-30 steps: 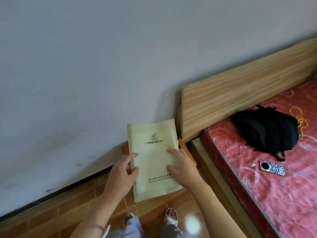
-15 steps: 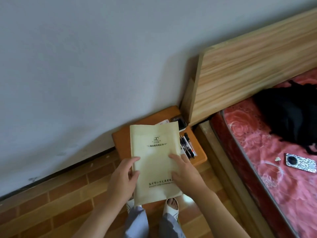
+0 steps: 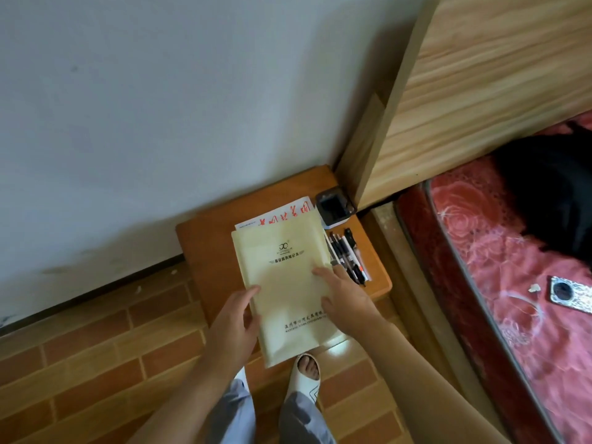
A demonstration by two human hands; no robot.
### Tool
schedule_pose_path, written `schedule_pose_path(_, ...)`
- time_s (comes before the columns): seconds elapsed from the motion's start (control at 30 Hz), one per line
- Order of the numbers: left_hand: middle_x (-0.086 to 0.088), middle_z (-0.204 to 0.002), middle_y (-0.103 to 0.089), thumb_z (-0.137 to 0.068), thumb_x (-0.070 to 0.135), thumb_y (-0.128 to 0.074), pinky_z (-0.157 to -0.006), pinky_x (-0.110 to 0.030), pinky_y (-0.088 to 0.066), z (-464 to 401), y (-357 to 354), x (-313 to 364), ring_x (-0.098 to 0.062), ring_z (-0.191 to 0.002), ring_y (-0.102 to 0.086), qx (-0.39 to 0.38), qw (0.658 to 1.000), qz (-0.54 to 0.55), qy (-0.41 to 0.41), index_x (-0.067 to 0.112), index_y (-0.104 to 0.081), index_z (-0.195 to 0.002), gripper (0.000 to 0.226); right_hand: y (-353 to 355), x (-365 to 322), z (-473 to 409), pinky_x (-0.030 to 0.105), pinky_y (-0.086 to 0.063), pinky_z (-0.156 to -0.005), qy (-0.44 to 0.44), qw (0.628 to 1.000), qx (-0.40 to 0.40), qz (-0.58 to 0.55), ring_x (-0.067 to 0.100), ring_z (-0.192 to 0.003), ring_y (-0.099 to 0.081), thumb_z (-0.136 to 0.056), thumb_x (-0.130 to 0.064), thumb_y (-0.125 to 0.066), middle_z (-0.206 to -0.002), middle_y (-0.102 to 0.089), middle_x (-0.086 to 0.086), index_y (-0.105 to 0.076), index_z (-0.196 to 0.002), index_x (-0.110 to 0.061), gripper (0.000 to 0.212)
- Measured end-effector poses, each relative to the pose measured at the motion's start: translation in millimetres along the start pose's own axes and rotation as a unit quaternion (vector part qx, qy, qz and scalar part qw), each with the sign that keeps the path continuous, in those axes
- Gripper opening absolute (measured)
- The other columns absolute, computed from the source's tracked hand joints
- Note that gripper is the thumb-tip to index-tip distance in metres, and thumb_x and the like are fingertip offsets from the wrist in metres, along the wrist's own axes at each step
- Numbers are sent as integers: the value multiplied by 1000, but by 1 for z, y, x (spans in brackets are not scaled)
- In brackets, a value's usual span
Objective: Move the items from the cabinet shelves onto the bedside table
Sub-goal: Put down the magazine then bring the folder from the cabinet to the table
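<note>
Red-lettered paper (image 3: 282, 216) mostly hidden under notebook (image 3: 285, 283); cover print illegible.

We make out a small emblem and dark printed lines on the pale yellow paper booklet (image 3: 288, 290), and large red characters on the white sheet (image 3: 282, 216) beneath; none is legible.

Dim, soft daylight; wide-angle edge distortion
</note>
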State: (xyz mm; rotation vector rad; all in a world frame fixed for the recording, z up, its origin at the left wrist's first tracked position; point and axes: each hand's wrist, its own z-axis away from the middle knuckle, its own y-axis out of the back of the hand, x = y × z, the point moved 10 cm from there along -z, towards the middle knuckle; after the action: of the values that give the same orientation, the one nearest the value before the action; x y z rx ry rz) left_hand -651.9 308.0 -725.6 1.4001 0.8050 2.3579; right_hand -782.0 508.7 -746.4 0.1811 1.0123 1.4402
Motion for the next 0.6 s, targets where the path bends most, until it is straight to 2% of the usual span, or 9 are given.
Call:
schedule_pose_path(0.13,21,-127,-52,-95,17,-70,-87,-5,-41,-16,-17,-13,5,-114,-52,1,1000,-5,2,27,-52,-142,51,-5,8,-20,32,-62,-75,3,1000,-8,19,14,-94,-61,-97,-19,-56,-130,-34,-11,-31,-148,-43,62)
schedule_pose_path(0.27,12,-127,-55,-96,18,-67,-82,-9,-45,-28,-27,-18,-2,-104,-58,-5,1000,-24,-18,25,-52,-141,48,-9,18,-31,33,-62,-78,3,1000,-6,27,18,-99,-59,-97,-20,-59,-136,-35,-9,-33,-149,-40,61)
schedule_pose_path(0.4,14,-138,-48,-94,13,-69,-71,-9,-47,-33,-32,-22,-2,-95,-59,-12,999,-44,-23,27,-49,-143,54,-7,24,-36,39,-61,-91,1,999,7,41,22,-120,-55,-96,-20,-62,-148,-29,-5,-35,-152,-34,64)
schedule_pose_path(0.47,13,-142,-46,-93,11,-70,-83,-9,-47,-32,-35,-23,-2,-108,-57,-20,998,-56,-27,26,-51,-142,55,-3,25,-36,45,-56,-104,-10,998,24,53,26,-134,-48,-95,-21,-63,-156,-26,-3,-37,-153,-34,64)
schedule_pose_path(0.53,10,-144,-46,-93,12,-70,-102,-18,-41,-31,-38,-22,-8,-126,-50,-30,995,-90,-41,23,-54,-141,52,2,23,-37,51,-37,-118,-10,994,55,97,31,-148,-33,-94,-23,-63,-161,-22,0,-39,-152,-32,64)
schedule_pose_path(0.6,6,-145,-47,-92,15,-71,-107,-24,-38,-31,-41,-17,-13,-134,-44,-37,988,-132,-67,22,-55,-140,51,6,21,-37,55,-24,-123,-3,987,72,141,35,-154,-18,-94,-24,-61,-163,-17,5,-38,-152,-29,63)
